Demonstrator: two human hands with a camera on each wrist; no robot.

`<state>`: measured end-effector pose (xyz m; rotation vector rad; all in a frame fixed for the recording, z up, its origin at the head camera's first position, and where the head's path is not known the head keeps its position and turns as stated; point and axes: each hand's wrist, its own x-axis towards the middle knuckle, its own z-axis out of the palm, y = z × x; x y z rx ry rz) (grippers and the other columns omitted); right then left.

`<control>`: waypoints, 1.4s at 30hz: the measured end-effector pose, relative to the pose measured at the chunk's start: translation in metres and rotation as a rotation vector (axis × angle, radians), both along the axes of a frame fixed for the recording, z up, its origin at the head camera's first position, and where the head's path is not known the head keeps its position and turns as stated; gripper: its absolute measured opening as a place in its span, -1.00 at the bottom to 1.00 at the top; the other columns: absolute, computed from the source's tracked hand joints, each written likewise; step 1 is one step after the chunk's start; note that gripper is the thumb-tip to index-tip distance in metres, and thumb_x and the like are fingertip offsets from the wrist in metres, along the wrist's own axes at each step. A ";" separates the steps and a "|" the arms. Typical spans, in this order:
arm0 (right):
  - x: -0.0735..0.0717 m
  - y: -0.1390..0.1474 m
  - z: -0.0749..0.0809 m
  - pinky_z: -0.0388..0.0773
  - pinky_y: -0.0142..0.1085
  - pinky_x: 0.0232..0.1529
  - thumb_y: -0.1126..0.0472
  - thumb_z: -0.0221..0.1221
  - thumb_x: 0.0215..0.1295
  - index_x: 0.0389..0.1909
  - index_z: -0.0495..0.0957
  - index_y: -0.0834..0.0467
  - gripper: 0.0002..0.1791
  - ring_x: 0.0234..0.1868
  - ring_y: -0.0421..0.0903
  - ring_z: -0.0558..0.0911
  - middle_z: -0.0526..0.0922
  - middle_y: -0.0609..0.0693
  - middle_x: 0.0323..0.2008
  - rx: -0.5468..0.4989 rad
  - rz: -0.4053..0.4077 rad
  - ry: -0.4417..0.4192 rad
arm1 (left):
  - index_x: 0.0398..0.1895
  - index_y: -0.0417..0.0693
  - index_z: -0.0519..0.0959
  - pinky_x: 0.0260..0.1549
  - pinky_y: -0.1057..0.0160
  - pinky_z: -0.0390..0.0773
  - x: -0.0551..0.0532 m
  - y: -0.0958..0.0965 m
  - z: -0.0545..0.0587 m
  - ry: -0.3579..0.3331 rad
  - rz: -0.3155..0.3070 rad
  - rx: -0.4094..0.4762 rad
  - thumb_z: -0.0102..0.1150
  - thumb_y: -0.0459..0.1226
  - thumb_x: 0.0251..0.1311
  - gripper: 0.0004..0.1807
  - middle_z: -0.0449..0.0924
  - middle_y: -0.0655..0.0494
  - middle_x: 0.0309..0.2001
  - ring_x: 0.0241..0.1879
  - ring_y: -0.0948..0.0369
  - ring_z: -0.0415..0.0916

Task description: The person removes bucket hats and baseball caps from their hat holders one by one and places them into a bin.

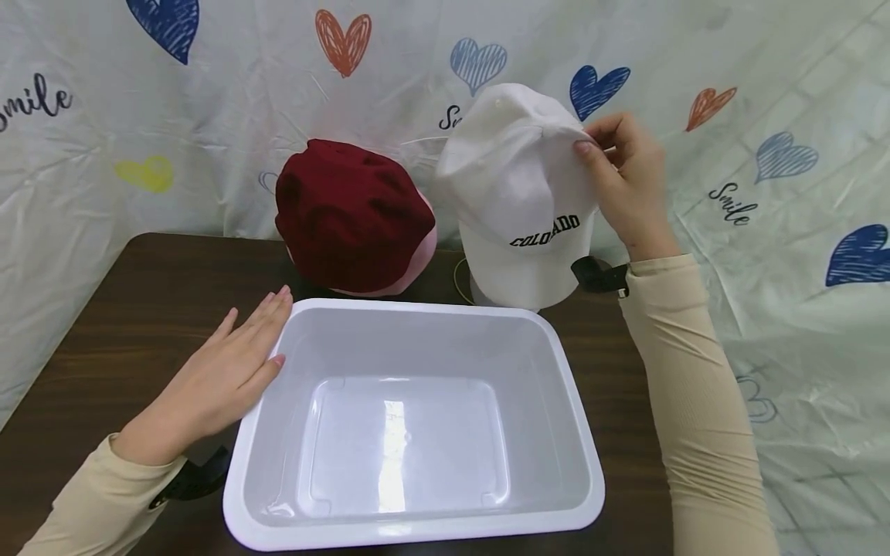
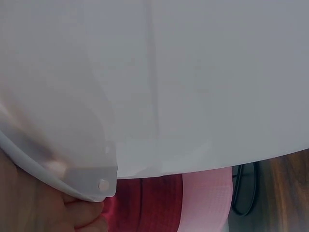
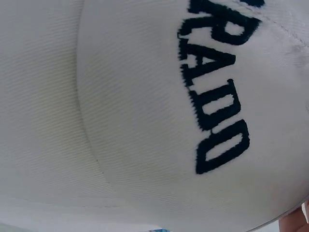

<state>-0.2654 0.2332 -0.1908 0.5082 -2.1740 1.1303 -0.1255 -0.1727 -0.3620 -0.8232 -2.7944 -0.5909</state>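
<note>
A white baseball cap (image 1: pixel 514 170) with dark lettering reading COLORADO stands upright at the back right, its brim pointing down. My right hand (image 1: pixel 629 181) pinches the right edge of its crown between thumb and fingers. In the right wrist view the cap's lettered front (image 3: pixel 145 121) fills the picture, with fingertips (image 3: pixel 292 222) at the lower right corner. My left hand (image 1: pixel 222 374) lies along the left rim of a white plastic basin (image 1: pixel 417 307), fingers stretched out and thumb at the rim. The basin holds nothing.
Left of the white cap sits a dark red cap (image 1: pixel 354 212) with a pink part (image 1: pixel 417 259) showing at its lower right edge. Under everything is a dark wooden table (image 1: pixel 174 286). Behind hangs a pale curtain (image 1: pixel 236 116) printed with hearts and the word Smile.
</note>
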 end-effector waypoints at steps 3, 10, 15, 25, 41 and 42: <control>0.007 0.001 0.006 0.38 -0.45 -0.31 0.38 0.17 0.24 -0.37 0.54 0.12 -0.91 -0.37 -0.23 0.47 0.51 -0.18 -0.42 -0.032 0.020 0.014 | 0.48 -0.21 -0.14 0.34 -0.12 -0.21 0.000 0.001 -0.001 0.001 -0.002 0.007 -0.14 -0.20 0.37 -0.29 -0.09 -0.13 0.46 0.44 0.01 -0.14; 0.019 0.005 0.010 0.41 -0.41 -0.37 0.42 0.22 0.18 -0.38 0.61 0.21 -0.93 -0.43 -0.15 0.47 0.55 -0.05 -0.43 -0.168 0.072 0.042 | 0.48 -0.22 -0.13 0.34 -0.13 -0.21 0.000 0.000 -0.002 -0.007 -0.006 0.016 -0.14 -0.19 0.38 -0.29 -0.10 -0.13 0.47 0.44 0.00 -0.14; 0.027 0.004 0.005 0.41 -0.41 -0.41 0.48 0.25 0.12 -0.39 0.63 0.31 -0.94 -0.46 -0.14 0.48 0.60 0.01 -0.45 -0.230 0.210 -0.002 | 0.48 -0.21 -0.14 0.34 -0.13 -0.22 0.001 -0.001 -0.003 -0.009 -0.007 0.021 -0.14 -0.19 0.38 -0.29 -0.11 -0.12 0.47 0.44 0.01 -0.16; 0.049 -0.011 -0.009 0.47 -0.41 -0.38 0.57 0.18 0.13 -0.36 0.62 0.34 -0.87 -0.41 -0.11 0.53 0.62 0.06 -0.42 -0.155 0.442 -0.172 | 0.48 -0.19 -0.15 0.34 -0.12 -0.22 0.002 -0.002 -0.001 -0.002 -0.013 0.008 -0.13 -0.19 0.39 -0.29 -0.08 -0.13 0.46 0.44 0.01 -0.14; 0.066 -0.031 -0.022 0.49 -0.37 -0.33 0.51 0.11 0.23 -0.29 0.56 0.35 -0.91 -0.31 -0.05 0.54 0.59 0.11 -0.31 0.026 0.814 -0.381 | 0.49 -0.19 -0.18 0.32 -0.18 -0.18 0.000 -0.001 0.004 -0.062 0.012 -0.022 -0.14 -0.17 0.39 -0.27 -0.13 -0.13 0.47 0.45 -0.01 -0.17; 0.066 -0.034 -0.022 0.50 -0.36 -0.32 0.51 0.11 0.23 -0.28 0.56 0.35 -0.91 -0.30 -0.05 0.54 0.59 0.11 -0.30 0.043 0.836 -0.384 | 0.48 -0.19 -0.16 0.32 -0.18 -0.17 -0.001 -0.001 0.005 -0.057 0.013 -0.026 -0.14 -0.18 0.38 -0.27 -0.13 -0.13 0.47 0.44 -0.01 -0.17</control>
